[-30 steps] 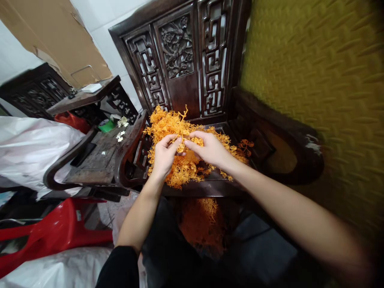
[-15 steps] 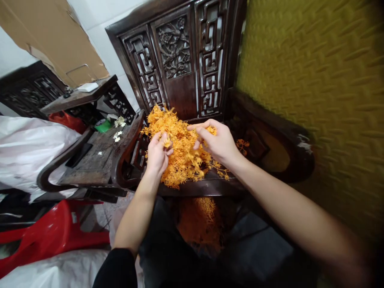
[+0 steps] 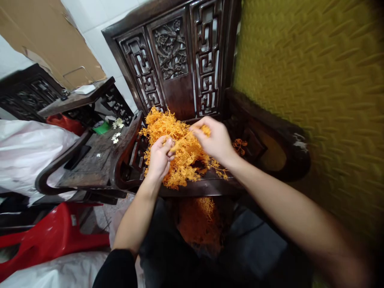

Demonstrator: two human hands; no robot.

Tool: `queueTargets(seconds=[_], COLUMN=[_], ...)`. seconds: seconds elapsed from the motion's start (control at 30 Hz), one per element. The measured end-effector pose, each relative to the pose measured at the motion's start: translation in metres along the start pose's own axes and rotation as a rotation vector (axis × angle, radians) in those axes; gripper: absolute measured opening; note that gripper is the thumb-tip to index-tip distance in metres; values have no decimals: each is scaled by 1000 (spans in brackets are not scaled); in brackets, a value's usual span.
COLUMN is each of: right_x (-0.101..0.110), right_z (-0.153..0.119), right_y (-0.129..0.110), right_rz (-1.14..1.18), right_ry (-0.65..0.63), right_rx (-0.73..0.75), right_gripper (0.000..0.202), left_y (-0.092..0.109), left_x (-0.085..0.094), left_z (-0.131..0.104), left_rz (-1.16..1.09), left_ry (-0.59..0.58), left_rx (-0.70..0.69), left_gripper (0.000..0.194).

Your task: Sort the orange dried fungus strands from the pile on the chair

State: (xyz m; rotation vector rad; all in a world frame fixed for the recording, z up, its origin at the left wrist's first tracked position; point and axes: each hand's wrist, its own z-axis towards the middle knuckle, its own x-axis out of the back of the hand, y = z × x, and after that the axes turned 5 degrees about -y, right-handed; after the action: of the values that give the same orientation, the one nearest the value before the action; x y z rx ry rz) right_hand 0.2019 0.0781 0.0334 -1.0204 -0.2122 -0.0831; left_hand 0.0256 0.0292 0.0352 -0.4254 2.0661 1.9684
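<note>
A heap of orange, finely branched artificial-looking sprigs lies on the seat of a dark carved wooden chair. Over the front of the heap, my left hand pinches one end of an orange sprig between thumb and fingers. The sprig stretches up and right to my right hand, whose thumb and forefinger close on its other end. More orange shows behind my right fingers; what else they hold is hard to make out. Loose strands hang at the seat's right front.
Left of the chair, a dark wooden seat bears cream flower pieces and a green item. A red plastic chair and white sacks stand further left. A yellow-green textured sheet rises at right. More orange sprigs lie below.
My left hand has shifted slightly and now pinches the sprig, which is drawn straight between both hands. My right hand has closed its thumb and forefinger. The camera view has moved slightly.
</note>
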Motion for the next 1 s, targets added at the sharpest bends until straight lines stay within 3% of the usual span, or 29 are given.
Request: queueTargets(seconds=[0.1,0.17,0.23,0.33,0.4,0.5,0.6,0.73,0.8,0.87,1.0], right_x=[23,36,40,29,16,2,-4,-7,-8,-9,-10], right_z=[20,28,27,11,-1,-10,-11,-12,-14,-14,-8], right_y=[24,33,30,11,-2,-10,-8,-10,-11,-8,5], right_rz=[65,163,218,172,49,-177,-235,-92,-83,-175,-604], right_ry=[374,426,309,-47,-257,-403,-342,-55,15,2,-158], right_rx=[-110,-183,-188,-110,20,249,348,323,305,316,309], right_gripper=[32,34,34,29,28,30,17,17,17,18,26], left_y=[3,4,4,3,2,2,3,7,9,11,9], left_x=[7,12,15,14,12,8,6,3,3,4,10], left_z=[0,1,2,4,4,2,2,5,7,9,12], left_rz=[-41,-79,-122,-165,-175,-168,-178,-248,-264,-272,-283], left_ry=[-71,-62,-57,-80,-90,-99,-103,-38,-21,-11,-19], left_rx=[-33,-17,-8,27,55,73,72,56,55,53,70], left_gripper=[27,28,28,27,26,23,22,24,23,22,19])
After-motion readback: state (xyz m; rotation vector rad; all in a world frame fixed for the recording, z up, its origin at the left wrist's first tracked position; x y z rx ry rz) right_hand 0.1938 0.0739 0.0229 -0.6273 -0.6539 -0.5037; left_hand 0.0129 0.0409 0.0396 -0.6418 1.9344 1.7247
